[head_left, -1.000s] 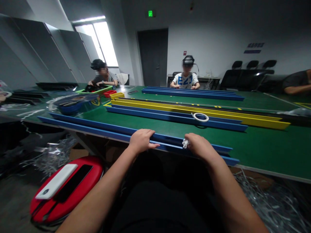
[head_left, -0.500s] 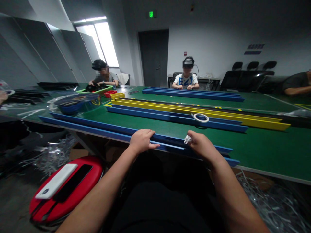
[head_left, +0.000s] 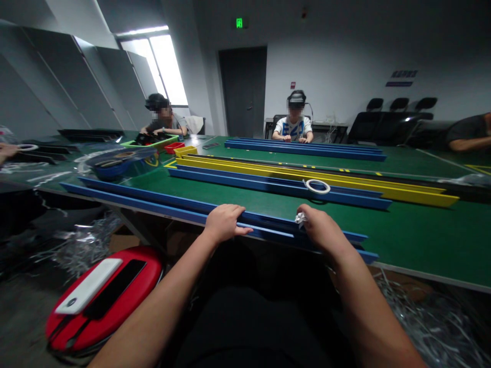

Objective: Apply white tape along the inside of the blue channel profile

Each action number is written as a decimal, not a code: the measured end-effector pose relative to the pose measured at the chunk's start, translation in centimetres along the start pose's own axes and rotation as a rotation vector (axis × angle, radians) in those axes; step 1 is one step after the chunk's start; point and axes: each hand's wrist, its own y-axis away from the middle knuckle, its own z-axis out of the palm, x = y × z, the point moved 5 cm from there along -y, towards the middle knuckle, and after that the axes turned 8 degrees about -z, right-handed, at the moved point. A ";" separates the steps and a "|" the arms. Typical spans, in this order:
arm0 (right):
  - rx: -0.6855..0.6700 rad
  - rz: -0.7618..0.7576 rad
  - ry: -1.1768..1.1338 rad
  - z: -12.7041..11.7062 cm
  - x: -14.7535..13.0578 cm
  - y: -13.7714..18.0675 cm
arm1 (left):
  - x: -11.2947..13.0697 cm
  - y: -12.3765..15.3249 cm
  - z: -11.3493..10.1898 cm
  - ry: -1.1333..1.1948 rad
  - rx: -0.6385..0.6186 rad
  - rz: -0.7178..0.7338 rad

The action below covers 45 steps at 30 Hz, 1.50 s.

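A long blue channel (head_left: 141, 203), seen as two parallel walls with a groove between, lies along the near edge of the table. My left hand (head_left: 223, 223) is closed over its middle, the fingers across the top and the thumb along the near wall. A crumpled white wad (head_left: 300, 219), perhaps tissue or cloth, is pinched in my right hand (head_left: 324, 232) over the right part of the channel. How far those fingertips reach into the channel is hidden. Between the hands a light strip (head_left: 268, 231) runs along the near wall's top.
A white tape ring (head_left: 317, 186) lies on another blue channel (head_left: 268, 189), beside a yellow channel (head_left: 414, 191). A blue round container (head_left: 111, 166) stands at left. Two phone-like devices lie on a red stool (head_left: 148, 266). Co-workers sit around the green table (head_left: 433, 245).
My right hand has slid slightly right along the channel with the white wad, and the light strip shows a little longer. My left hand has stayed put.
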 end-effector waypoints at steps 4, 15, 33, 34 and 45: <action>-0.017 0.043 0.037 -0.2 0.2 0.0 | -0.1 0.0 0.1 -0.002 -0.001 0.005; -0.116 -0.004 0.112 0.5 0.5 0.0 | 0.0 0.0 0.1 0.006 0.001 0.004; -0.115 -0.090 0.008 0.2 0.9 0.4 | -0.1 0.1 0.2 -0.009 0.006 0.015; -0.113 -0.083 0.004 0.0 0.9 0.4 | -0.1 0.1 0.2 -0.010 0.005 0.014; -0.084 -0.021 -0.031 -0.4 0.9 0.6 | 0.0 0.1 0.0 -0.005 0.005 0.013</action>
